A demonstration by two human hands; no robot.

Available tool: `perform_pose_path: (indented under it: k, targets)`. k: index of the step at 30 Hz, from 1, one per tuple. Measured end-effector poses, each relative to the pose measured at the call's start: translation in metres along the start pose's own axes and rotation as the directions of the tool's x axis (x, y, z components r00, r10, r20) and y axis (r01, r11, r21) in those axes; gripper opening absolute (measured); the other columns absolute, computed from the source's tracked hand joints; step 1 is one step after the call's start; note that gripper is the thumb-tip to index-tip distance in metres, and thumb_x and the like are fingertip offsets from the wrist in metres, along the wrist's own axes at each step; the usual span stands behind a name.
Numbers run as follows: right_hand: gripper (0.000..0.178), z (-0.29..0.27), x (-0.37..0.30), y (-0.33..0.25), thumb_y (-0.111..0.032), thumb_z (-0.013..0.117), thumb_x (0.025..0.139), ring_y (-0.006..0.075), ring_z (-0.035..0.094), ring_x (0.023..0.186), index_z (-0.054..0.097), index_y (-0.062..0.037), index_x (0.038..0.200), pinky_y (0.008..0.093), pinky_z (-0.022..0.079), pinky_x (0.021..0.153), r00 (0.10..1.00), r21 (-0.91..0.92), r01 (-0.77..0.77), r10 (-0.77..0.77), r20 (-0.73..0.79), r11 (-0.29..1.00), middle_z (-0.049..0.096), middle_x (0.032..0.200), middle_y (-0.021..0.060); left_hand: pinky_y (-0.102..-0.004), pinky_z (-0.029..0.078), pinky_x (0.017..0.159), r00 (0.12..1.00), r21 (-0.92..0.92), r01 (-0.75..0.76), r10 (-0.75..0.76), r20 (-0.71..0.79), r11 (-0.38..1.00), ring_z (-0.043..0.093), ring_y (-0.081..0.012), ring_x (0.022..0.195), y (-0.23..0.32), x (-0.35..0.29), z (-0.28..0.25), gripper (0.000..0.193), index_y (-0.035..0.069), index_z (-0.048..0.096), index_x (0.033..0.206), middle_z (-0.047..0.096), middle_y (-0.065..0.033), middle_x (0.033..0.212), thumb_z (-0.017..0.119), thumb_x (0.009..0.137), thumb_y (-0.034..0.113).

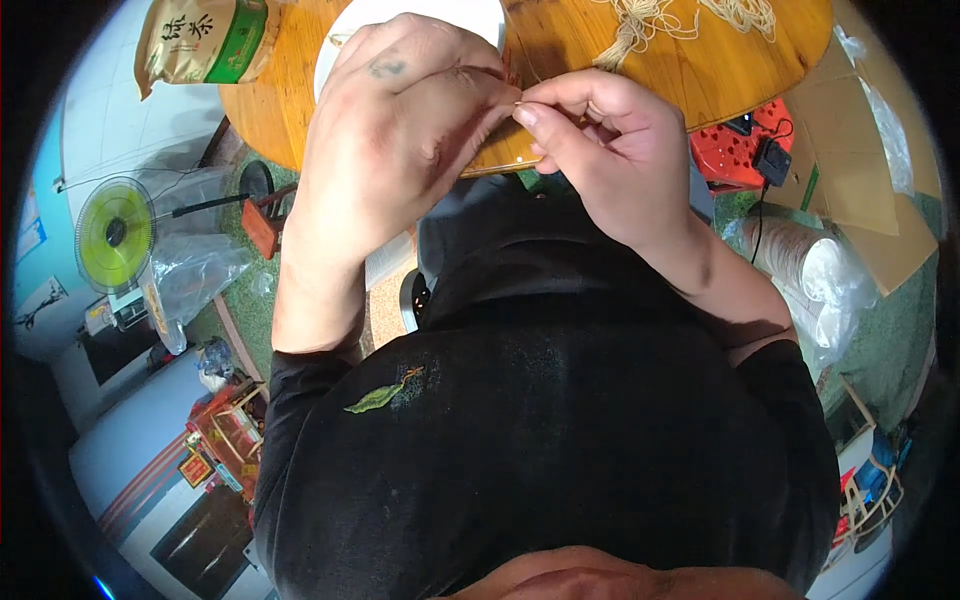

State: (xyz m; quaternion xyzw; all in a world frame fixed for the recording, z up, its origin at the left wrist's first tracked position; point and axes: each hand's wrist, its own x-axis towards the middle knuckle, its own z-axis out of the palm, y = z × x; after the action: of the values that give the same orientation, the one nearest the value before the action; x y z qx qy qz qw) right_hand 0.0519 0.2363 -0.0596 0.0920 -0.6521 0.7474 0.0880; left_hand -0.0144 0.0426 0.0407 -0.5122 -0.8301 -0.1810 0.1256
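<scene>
My left hand (400, 130) is held over the table's near edge, its back toward me and its fingers mostly hidden behind it. Its thumb side meets my right hand (625, 150), whose thumb and forefinger are pinched together at the left hand's fingertips. Whatever lies between the fingertips is too small to make out. Behind the left hand is a round white dish (487, 14), largely covered by it. Beyond my right hand, a bundle of cream string (625, 40) lies loose on the wooden table (720, 75).
A gold and green package (205, 40) stands at the far left. A second coil of string (745, 14) lies at the far right. Below the table are a red plastic stool (735, 150), cardboard (850, 170) and a green fan (115, 238). A leaf-like green piece (375, 399) is on my black shirt.
</scene>
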Motion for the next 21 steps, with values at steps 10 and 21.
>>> perform_pose_path:
  k: [10,21]
  targets:
    - [0.010,0.006,0.007,0.022,-0.007,0.083,0.096,0.0084,0.077,0.074,0.080,0.0017,0.101,0.0247,0.060,0.065,0.988,0.017,0.055,-0.052,-0.149,0.998,0.083,0.087,0.0061,-0.0342,0.057,0.091,0.986,-0.211,0.153,-0.163,-0.028,0.965,0.073,-0.0238,0.104,-0.005,-0.002,0.004,0.024,0.000,0.079,0.107,0.078,-0.0107,0.114,0.087,0.084,-0.005]
    - [0.011,0.011,0.015,0.040,-0.007,0.085,0.093,0.0163,0.079,0.070,0.080,0.0006,0.098,0.0283,0.061,0.063,0.958,-0.171,0.210,-0.237,-0.161,0.963,0.080,0.085,0.0091,-0.0372,0.061,0.086,0.924,-0.207,0.375,-0.346,0.164,0.904,0.078,-0.0265,0.098,-0.025,-0.011,0.006,0.023,0.003,0.079,0.119,0.078,-0.0126,0.104,0.080,0.097,0.006]
